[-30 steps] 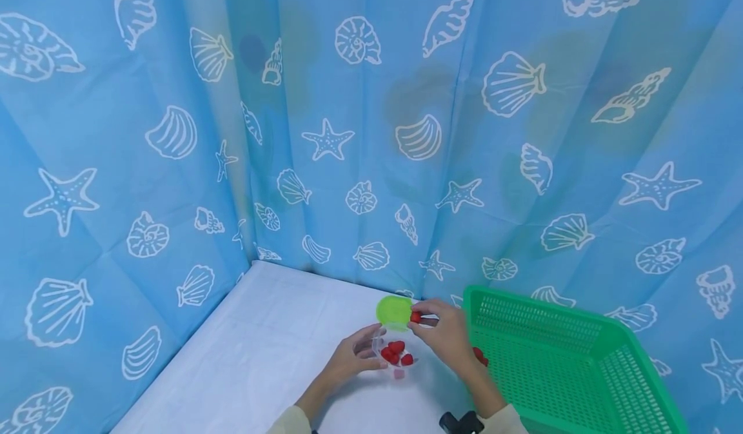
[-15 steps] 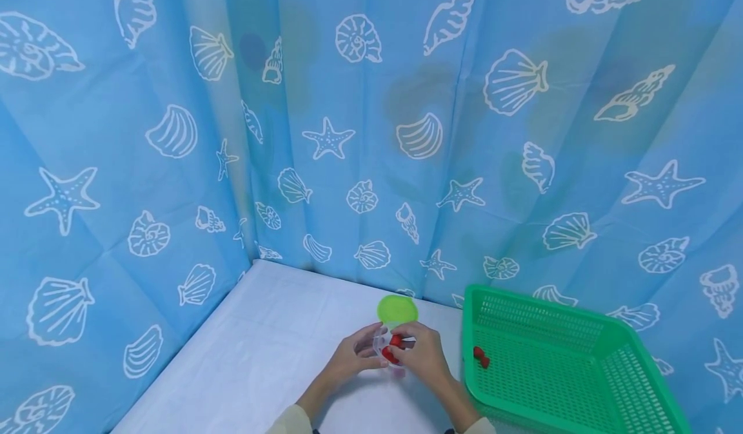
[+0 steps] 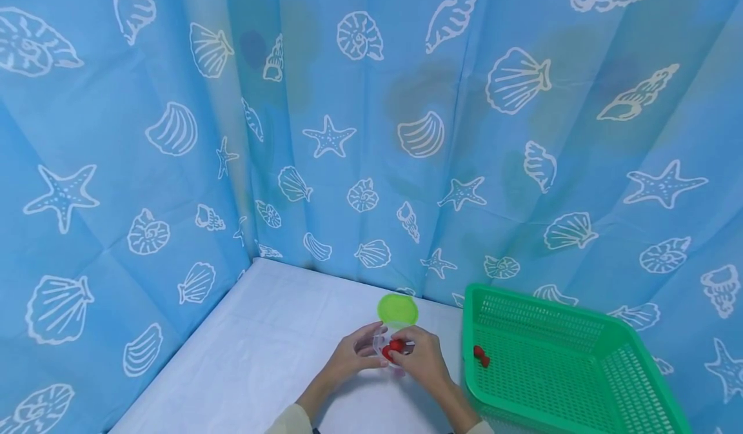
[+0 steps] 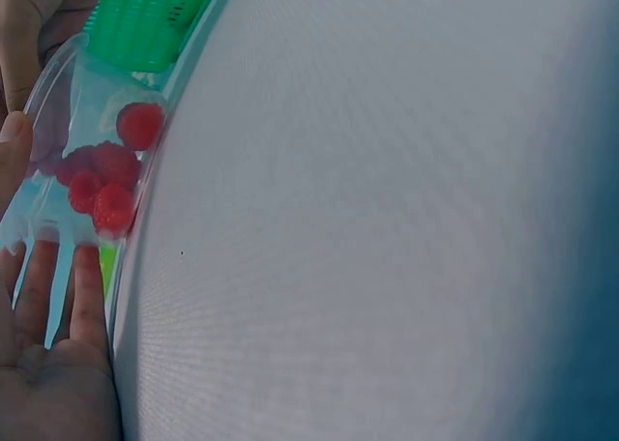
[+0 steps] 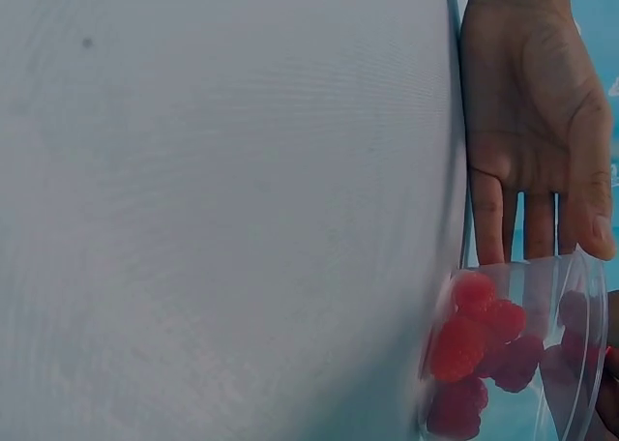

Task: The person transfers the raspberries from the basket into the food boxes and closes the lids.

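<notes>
My left hand [image 3: 351,355] grips a clear plastic cup [image 4: 92,78] from its left side, with the thumb near the rim. Several red raspberries [image 4: 114,165] lie inside, seen through the wall in both wrist views. My right hand [image 3: 425,356] reaches over the cup from the right, its fingertips at the opening, and pinches a raspberry [image 3: 397,345]. Its fingers partly hide the cup's contents in the head view. Just behind the cup is a round lime-green lid [image 3: 397,309].
A green perforated plastic basket [image 3: 615,337] stands to the right, with a few red raspberries [image 3: 481,356] by its left wall. White cloth [image 3: 278,344] covers the table. Blue curtains with shell prints [image 3: 360,98] hang behind and on the left.
My right hand has brought a raspberry from beside the green lid down and left to the cup's opening. In the last half second it has barely shifted. My left hand keeps its place.
</notes>
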Motion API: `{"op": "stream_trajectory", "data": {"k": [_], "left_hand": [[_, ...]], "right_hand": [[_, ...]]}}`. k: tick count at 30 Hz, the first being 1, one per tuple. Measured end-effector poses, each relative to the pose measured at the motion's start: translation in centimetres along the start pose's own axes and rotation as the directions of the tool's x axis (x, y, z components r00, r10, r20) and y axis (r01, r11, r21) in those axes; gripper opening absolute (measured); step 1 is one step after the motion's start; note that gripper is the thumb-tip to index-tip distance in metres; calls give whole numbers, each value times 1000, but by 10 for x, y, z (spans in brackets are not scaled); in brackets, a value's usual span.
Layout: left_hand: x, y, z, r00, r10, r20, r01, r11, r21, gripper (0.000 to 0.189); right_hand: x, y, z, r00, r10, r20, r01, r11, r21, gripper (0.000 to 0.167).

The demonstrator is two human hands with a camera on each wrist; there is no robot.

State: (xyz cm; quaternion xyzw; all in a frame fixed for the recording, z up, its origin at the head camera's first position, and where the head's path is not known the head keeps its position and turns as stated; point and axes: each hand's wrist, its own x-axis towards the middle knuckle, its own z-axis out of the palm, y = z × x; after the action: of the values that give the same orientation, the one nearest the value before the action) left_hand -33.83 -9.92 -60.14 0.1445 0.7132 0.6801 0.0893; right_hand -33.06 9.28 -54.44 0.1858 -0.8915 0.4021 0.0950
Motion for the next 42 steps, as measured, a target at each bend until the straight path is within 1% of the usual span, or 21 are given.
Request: {"op": "stream_trajectory", "data": {"k": [4, 9, 15, 18, 22, 29, 35, 42], "left_hand": [[-1, -1, 0, 1000, -2, 2, 2, 1000, -5, 79], [-2, -1, 1, 1000, -23, -8, 23, 1000, -5, 80], [-2, 1, 0, 1000, -28, -11, 28, 1000, -3, 79], [-2, 2, 0, 1000, -26, -11, 26, 1000, 2, 79], [-2, 2, 0, 1000, -23, -14, 23, 1000, 9, 79], [0, 1, 1, 999, -33, -24, 34, 999, 22, 78], [0, 2, 2, 999, -42, -22, 42, 999, 11, 78], [0, 2, 2, 999, -38, -22, 38, 999, 11, 79]], "right_hand": [[-2, 2, 0, 1000, 4, 5, -4, 1000, 2, 25], [-3, 3, -1, 1000, 27, 12, -27, 999, -18, 26], [-3, 3, -1, 999, 46, 20, -45, 997, -59, 23], [-3, 2, -1, 997, 69, 26, -66, 994, -91, 23], [-2, 2, -1, 997, 76, 31, -72, 991, -114, 24], [-1, 0, -4, 994, 91, 63, -84, 990, -111, 25], [-1, -1, -5, 991, 103, 81, -93, 989, -119, 24], [0, -1, -6, 993, 85, 86, -75, 991, -110, 23]]}}
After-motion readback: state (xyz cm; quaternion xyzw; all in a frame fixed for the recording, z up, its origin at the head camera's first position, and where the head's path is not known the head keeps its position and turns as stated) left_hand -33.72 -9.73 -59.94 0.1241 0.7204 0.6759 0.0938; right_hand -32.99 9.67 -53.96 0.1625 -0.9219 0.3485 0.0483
